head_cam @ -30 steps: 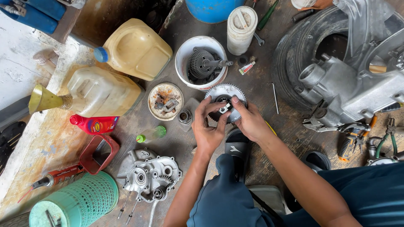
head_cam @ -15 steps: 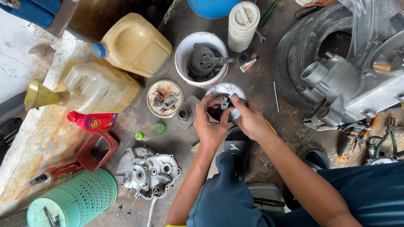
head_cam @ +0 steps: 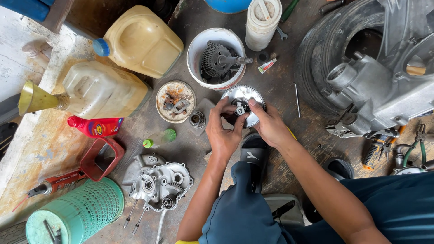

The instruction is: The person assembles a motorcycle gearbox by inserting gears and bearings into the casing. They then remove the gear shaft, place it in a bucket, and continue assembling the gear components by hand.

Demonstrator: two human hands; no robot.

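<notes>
a person's left hand [head_cam: 222, 135] and right hand [head_cam: 266, 123] close on a toothed disc [head_cam: 242, 105] lying flat on the floor just below a white bucket [head_cam: 199, 45]; fingertips of both pinch at its hub from either side, the disc lying straight ahead of the fingers, both hands equally near

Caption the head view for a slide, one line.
Both hands, left hand and right hand, grip a toothed metal disc on a workshop floor beside a white bucket of gears.
</notes>
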